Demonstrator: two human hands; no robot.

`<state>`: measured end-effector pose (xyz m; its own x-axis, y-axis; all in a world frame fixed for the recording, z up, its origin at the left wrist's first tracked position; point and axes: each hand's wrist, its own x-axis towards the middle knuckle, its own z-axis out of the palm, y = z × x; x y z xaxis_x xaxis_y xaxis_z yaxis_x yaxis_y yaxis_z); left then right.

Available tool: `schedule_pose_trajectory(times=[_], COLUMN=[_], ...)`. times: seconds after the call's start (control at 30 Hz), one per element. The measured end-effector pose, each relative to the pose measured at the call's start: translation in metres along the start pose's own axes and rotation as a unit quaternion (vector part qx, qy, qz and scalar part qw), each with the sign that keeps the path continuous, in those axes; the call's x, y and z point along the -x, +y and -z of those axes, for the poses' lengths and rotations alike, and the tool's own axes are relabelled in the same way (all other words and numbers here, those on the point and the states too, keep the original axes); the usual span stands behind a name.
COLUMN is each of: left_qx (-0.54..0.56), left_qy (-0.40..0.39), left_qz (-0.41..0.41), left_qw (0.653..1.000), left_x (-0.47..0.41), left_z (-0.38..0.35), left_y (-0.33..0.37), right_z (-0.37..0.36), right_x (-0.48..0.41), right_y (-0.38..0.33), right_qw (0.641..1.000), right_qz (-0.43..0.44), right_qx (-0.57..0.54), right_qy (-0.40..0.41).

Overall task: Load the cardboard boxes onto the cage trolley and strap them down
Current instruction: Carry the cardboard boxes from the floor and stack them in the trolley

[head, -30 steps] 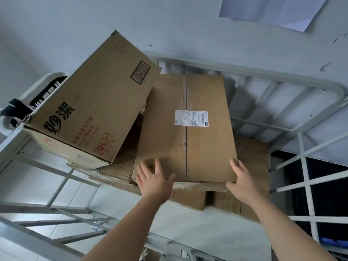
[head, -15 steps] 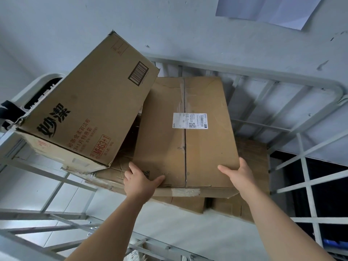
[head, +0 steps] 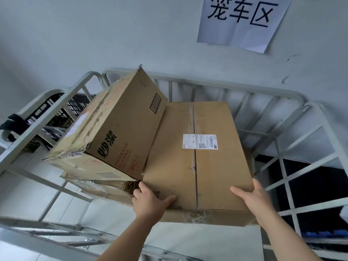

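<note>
Two hands on one labelled box (head: pixel 197 157), left hand (head: pixel 150 202) and right hand (head: pixel 258 198) fingers grasping its near corners, one printed box (head: pixel 116 132) tilted alongside, touching, one cage trolley (head: pixel 244 89) around both

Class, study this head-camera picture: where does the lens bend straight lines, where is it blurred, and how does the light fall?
Head view: the cage trolley rails bow, wide-angle distortion; the lower-left bars are blurred; light is soft, even, glare-free on the labelled box; the wall sign is sharp, the box's label too small to read.
</note>
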<state>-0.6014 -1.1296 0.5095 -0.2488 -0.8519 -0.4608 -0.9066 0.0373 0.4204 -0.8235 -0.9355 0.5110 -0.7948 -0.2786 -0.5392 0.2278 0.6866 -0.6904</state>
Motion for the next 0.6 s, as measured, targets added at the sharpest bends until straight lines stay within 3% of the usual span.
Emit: schedule_pose_trajectory(times=[0.43, 0.6], left_qx=[0.023, -0.004], left_qy=[-0.05, -0.017], left_qz=[-0.026, -0.056], left_qw=[0.998, 0.998], left_x=[0.015, 0.023], left_z=[0.004, 0.007], left_y=[-0.02, -0.012], right_z=[0.011, 0.012], right_x=[0.06, 0.078], right_y=[0.029, 0.042], right_qw=[0.999, 0.998], right_qz=[-0.005, 0.007], right_qx=[-0.021, -0.017], right_qy=[0.03, 0.065])
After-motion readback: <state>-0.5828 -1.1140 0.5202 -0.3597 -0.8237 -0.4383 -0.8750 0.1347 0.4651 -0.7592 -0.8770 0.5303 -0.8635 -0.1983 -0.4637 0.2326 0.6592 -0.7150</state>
